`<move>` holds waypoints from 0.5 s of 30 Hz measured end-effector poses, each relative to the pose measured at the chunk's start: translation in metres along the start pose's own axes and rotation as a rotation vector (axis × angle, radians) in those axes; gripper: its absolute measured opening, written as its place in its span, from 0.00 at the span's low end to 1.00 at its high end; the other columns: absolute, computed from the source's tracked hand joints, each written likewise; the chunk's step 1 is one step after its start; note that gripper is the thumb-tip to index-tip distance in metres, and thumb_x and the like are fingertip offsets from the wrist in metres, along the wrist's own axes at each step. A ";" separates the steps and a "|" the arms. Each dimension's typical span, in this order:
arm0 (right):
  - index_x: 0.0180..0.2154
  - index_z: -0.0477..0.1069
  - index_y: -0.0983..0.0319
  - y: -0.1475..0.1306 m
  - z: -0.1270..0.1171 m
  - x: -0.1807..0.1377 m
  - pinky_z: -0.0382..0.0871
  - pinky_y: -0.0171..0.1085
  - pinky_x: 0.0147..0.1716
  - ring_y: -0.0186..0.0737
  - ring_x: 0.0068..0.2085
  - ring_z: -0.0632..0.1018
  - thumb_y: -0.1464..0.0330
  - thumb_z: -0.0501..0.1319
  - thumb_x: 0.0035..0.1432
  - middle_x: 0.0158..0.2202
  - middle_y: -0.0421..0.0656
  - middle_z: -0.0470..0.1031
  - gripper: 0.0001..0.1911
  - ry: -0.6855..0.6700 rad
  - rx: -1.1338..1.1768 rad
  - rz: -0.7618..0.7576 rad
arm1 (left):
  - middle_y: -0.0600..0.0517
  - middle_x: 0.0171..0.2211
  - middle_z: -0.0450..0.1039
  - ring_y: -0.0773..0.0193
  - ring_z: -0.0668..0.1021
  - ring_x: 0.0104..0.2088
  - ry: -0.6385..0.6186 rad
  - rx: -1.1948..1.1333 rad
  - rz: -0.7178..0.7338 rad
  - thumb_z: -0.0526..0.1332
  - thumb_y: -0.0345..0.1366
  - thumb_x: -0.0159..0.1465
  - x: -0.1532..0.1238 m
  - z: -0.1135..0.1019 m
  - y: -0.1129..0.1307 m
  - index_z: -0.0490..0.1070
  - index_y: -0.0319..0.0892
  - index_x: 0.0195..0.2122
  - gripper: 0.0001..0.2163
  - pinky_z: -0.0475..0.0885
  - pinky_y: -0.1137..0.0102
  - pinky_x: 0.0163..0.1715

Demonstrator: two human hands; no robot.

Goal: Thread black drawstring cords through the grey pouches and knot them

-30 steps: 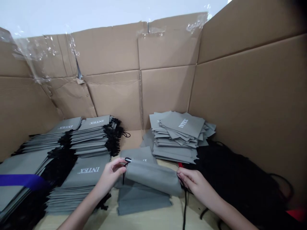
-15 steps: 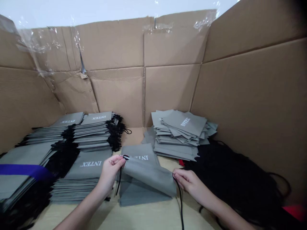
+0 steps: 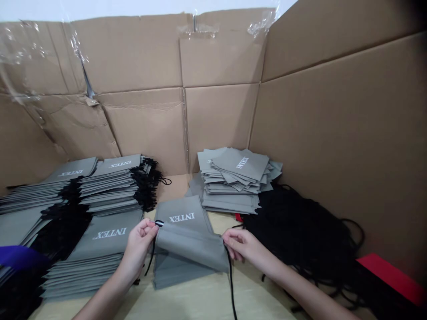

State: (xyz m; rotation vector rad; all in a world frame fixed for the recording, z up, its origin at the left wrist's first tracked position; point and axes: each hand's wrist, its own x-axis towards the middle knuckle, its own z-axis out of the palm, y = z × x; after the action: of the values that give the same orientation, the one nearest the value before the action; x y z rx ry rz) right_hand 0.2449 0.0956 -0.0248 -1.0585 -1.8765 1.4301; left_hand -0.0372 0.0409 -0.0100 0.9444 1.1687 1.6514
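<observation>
Both of my hands hold a grey fabric pouch (image 3: 191, 246) just above the table, over a small pile of the same pouches. My left hand (image 3: 140, 244) is closed, pinching the pouch's left corner where a black cord end (image 3: 159, 223) sticks out. My right hand (image 3: 240, 245) is closed on the right corner, and a black cord (image 3: 231, 284) hangs down from there toward me. A flat pouch printed INTEX (image 3: 182, 215) lies just behind the held one.
Tall stacks of grey INTEX pouches with black cords (image 3: 110, 191) fill the left. A looser pile of pouches (image 3: 233, 178) sits at the back centre. A heap of black cords (image 3: 300, 231) lies on the right beside something red (image 3: 390, 275). Cardboard walls (image 3: 333, 133) enclose the table.
The view has shifted, so everything sits further left in the frame. My hands kept hold of the pouch, and more black cord now hangs from its right corner.
</observation>
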 end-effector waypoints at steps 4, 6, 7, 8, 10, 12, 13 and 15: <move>0.25 0.65 0.63 -0.005 0.001 -0.002 0.50 0.28 0.14 0.26 0.15 0.60 0.50 0.57 0.49 0.15 0.35 0.64 0.21 0.030 0.020 0.026 | 0.62 0.15 0.60 0.76 0.59 0.17 -0.032 0.042 -0.001 0.69 0.43 0.46 -0.002 -0.005 0.001 0.61 0.40 0.22 0.17 0.53 0.83 0.16; 0.26 0.66 0.63 -0.012 0.002 -0.005 0.50 0.28 0.14 0.26 0.15 0.59 0.51 0.59 0.49 0.15 0.34 0.63 0.20 0.050 0.031 0.035 | 0.61 0.15 0.60 0.76 0.59 0.17 -0.042 0.067 0.000 0.69 0.42 0.46 -0.002 -0.007 0.002 0.61 0.40 0.21 0.17 0.52 0.82 0.16; 0.26 0.66 0.63 -0.015 0.002 -0.007 0.50 0.28 0.14 0.26 0.15 0.59 0.51 0.59 0.48 0.15 0.34 0.63 0.20 0.062 0.038 0.038 | 0.61 0.15 0.60 0.76 0.59 0.17 -0.047 0.076 -0.004 0.69 0.42 0.46 -0.002 -0.008 0.003 0.61 0.40 0.21 0.17 0.52 0.82 0.16; 0.26 0.66 0.63 -0.018 0.003 -0.008 0.50 0.28 0.15 0.26 0.16 0.59 0.52 0.59 0.48 0.16 0.34 0.63 0.20 0.075 0.044 0.038 | 0.61 0.15 0.60 0.76 0.59 0.17 -0.051 0.082 -0.008 0.69 0.42 0.46 -0.002 -0.008 0.003 0.60 0.40 0.22 0.17 0.52 0.82 0.16; 0.25 0.66 0.63 -0.022 0.003 -0.010 0.50 0.28 0.15 0.26 0.17 0.59 0.51 0.60 0.47 0.16 0.34 0.62 0.21 0.103 0.057 0.032 | 0.62 0.16 0.60 0.76 0.59 0.17 -0.052 0.083 -0.019 0.69 0.42 0.46 -0.002 -0.009 0.003 0.60 0.41 0.22 0.17 0.53 0.83 0.16; 0.28 0.67 0.63 -0.022 0.003 -0.012 0.51 0.29 0.15 0.27 0.17 0.60 0.49 0.61 0.46 0.17 0.34 0.61 0.22 0.116 0.064 0.032 | 0.61 0.16 0.61 0.76 0.60 0.17 -0.046 0.085 -0.027 0.69 0.42 0.46 -0.003 -0.009 0.002 0.61 0.40 0.22 0.17 0.54 0.82 0.17; 0.30 0.69 0.64 -0.021 0.003 -0.012 0.52 0.29 0.15 0.28 0.18 0.60 0.49 0.61 0.45 0.17 0.34 0.60 0.23 0.112 0.058 0.035 | 0.61 0.16 0.61 0.76 0.60 0.17 -0.043 0.090 -0.030 0.69 0.41 0.46 -0.004 -0.008 0.001 0.61 0.40 0.22 0.17 0.54 0.82 0.17; 0.35 0.71 0.65 -0.018 0.003 -0.013 0.53 0.30 0.17 0.29 0.19 0.61 0.50 0.61 0.46 0.18 0.34 0.60 0.25 0.082 0.016 0.037 | 0.61 0.15 0.61 0.76 0.61 0.17 -0.035 0.106 -0.036 0.69 0.41 0.45 -0.005 -0.007 0.001 0.61 0.41 0.22 0.16 0.55 0.82 0.17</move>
State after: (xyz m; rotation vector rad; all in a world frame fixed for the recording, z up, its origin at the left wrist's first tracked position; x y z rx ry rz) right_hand 0.2445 0.0810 -0.0080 -1.1328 -1.7937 1.3983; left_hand -0.0419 0.0335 -0.0110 1.0092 1.2527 1.5510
